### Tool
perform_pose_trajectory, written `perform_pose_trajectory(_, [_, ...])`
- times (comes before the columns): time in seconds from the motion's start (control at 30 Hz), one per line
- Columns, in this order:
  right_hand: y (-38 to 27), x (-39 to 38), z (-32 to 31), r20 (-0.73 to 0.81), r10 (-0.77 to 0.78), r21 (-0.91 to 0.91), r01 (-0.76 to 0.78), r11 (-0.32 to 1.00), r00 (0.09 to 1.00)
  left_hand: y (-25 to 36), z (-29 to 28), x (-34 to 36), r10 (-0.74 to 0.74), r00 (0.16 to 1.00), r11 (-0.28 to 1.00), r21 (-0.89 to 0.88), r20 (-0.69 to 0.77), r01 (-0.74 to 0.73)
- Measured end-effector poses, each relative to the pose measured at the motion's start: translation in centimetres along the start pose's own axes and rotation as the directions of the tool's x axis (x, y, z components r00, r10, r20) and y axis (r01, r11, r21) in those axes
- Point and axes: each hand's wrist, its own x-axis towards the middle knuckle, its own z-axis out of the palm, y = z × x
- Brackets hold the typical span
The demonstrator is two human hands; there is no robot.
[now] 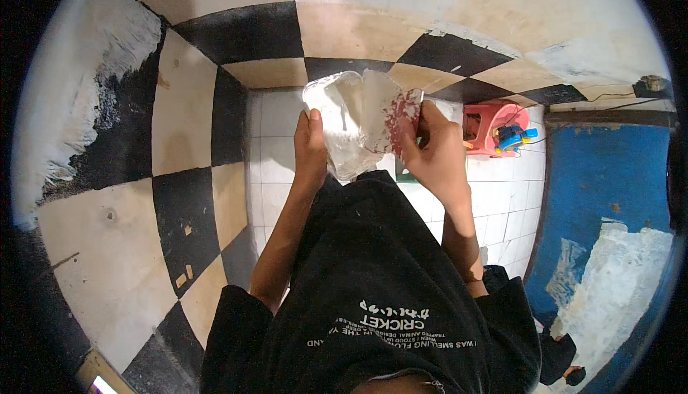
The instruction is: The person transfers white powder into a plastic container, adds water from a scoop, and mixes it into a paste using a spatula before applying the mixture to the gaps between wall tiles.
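Note:
My left hand [310,146] grips the left side of a white plastic tub [311,96], its thumb up along the wall. White paste [342,118] coats the inside of the tub. In my right hand [437,154] is a flat, thin scraper [380,103], pinched between thumb and fingers at its right edge. The scraper is smeared with white and has dark red patches near my fingers. Its left part overlaps the tub's right side; whether its edge touches the paste, I cannot tell. Both hands are in front of my body, above the tiled floor.
A pink plastic stool [474,111] stands right of my hands, with a blue and yellow object [516,138] on it. Black and cream checkered walls [183,114] rise left and ahead, partly smeared white. At right is a blue panel [584,179] with white patches.

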Motion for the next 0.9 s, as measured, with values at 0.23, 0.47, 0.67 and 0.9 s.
perform_pose_trajectory(0.23, [0.3, 0.1, 2.0, -0.039, -0.019, -0.005, 0.019, 1.000, 0.999, 0.6, 1.0, 0.1, -0.147, 0.988, 0.909, -0.387, 0.053, 0.155])
perform_pose_trajectory(0.47, [1.7, 0.3, 2.0, -0.098, -0.053, -0.004, 0.053, 0.999, 0.994, 0.1, 2.0, 0.5, -0.111, 0.980, 0.898, -0.405, 0.163, 0.170])
perform_pose_trajectory(0.67, [3.1, 0.3, 0.0, -0.136, -0.078, -0.010, 0.078, 0.997, 0.988, 0.6, 3.9, 0.7, -0.111, 0.983, 0.913, -0.376, 0.146, 0.159])
perform_pose_trajectory(0.9, [5.4, 1.2, -1.5, -0.148, -0.097, -0.036, 0.092, 0.995, 0.984, 0.0, 6.7, 1.5, -0.062, 0.986, 0.917, -0.380, 0.154, 0.117])
